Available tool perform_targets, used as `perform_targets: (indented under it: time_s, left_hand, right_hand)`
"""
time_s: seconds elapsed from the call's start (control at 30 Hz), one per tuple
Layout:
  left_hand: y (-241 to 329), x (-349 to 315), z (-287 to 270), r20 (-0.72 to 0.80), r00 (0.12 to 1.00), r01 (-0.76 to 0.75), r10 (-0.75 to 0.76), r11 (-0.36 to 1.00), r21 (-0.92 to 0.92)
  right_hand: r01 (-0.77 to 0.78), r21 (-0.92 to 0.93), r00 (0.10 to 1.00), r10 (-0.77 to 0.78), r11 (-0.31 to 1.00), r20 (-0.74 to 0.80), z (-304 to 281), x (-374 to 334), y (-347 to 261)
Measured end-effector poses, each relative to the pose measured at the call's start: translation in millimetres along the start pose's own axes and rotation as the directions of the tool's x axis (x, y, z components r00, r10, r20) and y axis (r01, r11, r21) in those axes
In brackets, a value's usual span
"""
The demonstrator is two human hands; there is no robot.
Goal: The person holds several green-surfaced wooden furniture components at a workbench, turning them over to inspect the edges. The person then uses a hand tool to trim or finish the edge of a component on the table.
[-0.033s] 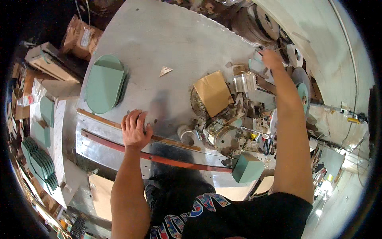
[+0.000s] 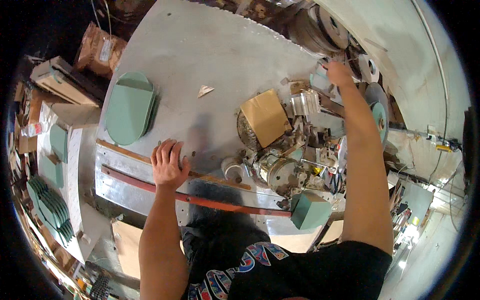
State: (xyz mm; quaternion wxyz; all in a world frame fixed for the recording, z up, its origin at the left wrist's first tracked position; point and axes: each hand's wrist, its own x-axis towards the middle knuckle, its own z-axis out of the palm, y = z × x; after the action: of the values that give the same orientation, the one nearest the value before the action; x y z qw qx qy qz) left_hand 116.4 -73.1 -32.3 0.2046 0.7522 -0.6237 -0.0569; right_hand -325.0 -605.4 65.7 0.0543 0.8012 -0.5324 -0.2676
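Note:
My left hand [image 2: 168, 162] lies palm down at the table's near side, fingers stretched out. It rests across a narrow wooden strip [image 2: 125, 151], beside a long red strip [image 2: 225, 204]. My right arm reaches far out to the right, over the cluttered end of the table. There my right hand [image 2: 340, 75] is closed; a small red tip shows at its fingers, but the thing itself I cannot make out. Pale green scraps [image 2: 318, 79] lie just beside that hand. A stack of green rounded panels [image 2: 129, 110] sits at the table's left.
The metal table [image 2: 200, 45] carries a small triangular scrap [image 2: 205, 91], a brown square piece [image 2: 266, 118], a cup [image 2: 233, 170] and a dirty metal machine part [image 2: 282, 175]. A green block [image 2: 310, 210] stands near right. Abrasive-looking discs [image 2: 378, 122] and rolls [image 2: 322, 30] line the right side.

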Motion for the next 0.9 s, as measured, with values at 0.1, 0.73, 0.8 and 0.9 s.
perform_targets:
  time_s: [0.1, 0.73, 0.8, 0.9]
  left_hand:
    - [-1.4, -0.4, 2.0, 0.010, 1.000, -0.011, 0.011, 1.000, 0.012]
    - [-1.0, 1.4, 1.6, 0.032, 0.999, -0.012, 0.012, 1.000, 0.009]
    - [0.0, 0.0, 1.0, 0.034, 0.999, -0.002, 0.000, 0.999, 0.039]
    - [1.0, 3.2, 0.1, -0.002, 0.999, -0.032, 0.032, 0.999, 0.011]
  right_hand:
    - [0.093, -0.035, 0.995, -0.095, 0.995, -0.041, 6.6, -0.1, 15.3]
    - [-0.628, 0.689, 0.722, 0.059, -0.362, 0.689, 56.0, 21.1, 60.4]
    - [-0.645, 0.674, 0.717, 0.020, -0.360, 0.697, 52.6, 17.7, 61.9]
    - [-0.668, 0.579, 0.698, -0.122, -0.467, 0.706, 55.1, 8.8, 68.6]
